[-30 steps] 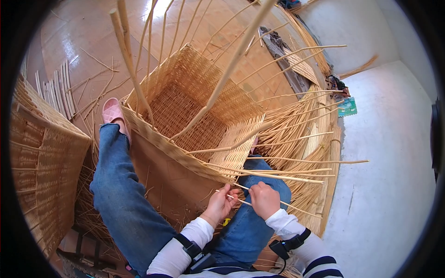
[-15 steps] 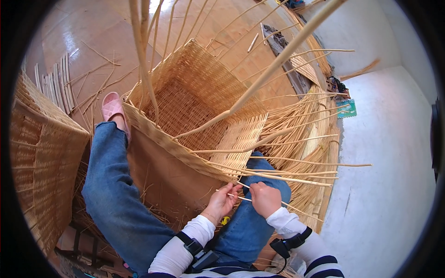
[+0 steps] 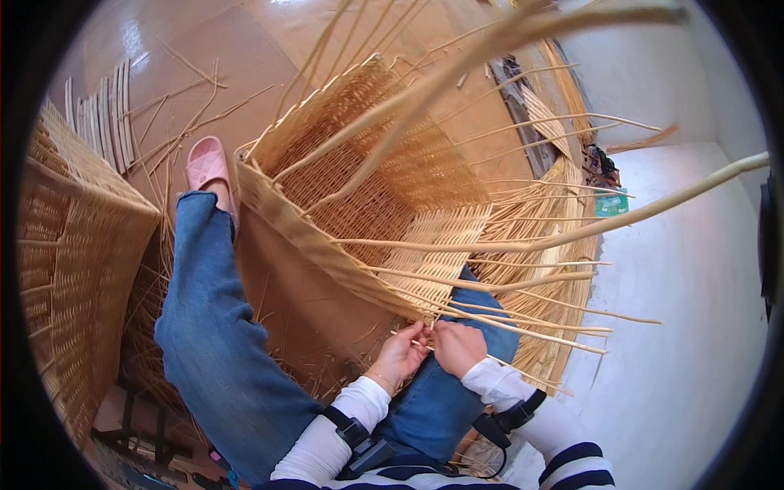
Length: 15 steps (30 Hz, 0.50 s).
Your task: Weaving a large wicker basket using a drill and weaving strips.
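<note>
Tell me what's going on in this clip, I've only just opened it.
A person in jeans is working with both bare hands at the near corner of a wicker basket. The left hand and right hand are close together above the right leg, fingers closed on thin sticks. Long rods jut out from the basket's rim. A second basket stands at the left.
</note>
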Available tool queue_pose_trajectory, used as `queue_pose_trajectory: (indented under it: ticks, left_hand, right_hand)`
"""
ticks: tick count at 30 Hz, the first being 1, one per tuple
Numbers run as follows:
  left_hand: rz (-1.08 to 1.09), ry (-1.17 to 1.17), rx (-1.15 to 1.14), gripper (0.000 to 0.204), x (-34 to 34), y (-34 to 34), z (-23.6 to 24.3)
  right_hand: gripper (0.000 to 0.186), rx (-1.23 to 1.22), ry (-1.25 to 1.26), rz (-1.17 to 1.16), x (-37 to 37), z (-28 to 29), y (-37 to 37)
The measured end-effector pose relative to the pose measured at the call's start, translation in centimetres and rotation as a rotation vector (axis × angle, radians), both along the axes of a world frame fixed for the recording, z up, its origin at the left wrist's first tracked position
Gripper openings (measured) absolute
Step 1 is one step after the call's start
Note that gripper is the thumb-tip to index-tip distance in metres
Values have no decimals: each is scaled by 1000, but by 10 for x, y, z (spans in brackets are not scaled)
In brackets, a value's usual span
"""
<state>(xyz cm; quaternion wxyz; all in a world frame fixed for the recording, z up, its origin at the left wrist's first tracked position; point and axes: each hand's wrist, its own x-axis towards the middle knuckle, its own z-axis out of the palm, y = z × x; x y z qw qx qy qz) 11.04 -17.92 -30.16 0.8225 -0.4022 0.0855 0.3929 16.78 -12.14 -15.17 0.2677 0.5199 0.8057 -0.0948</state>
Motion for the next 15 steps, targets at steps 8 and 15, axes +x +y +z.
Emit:
queue_pose_trajectory:
  ticks: [8, 15]
  left_hand:
    - [-39, -18, 11, 15, -5, 4, 10]
    - [-70, -5, -36, 22, -4, 4, 12]
  right_hand:
    - [18, 76, 136, -57, 14, -1, 11]
    - [15, -74, 102, -67, 19, -6, 13]
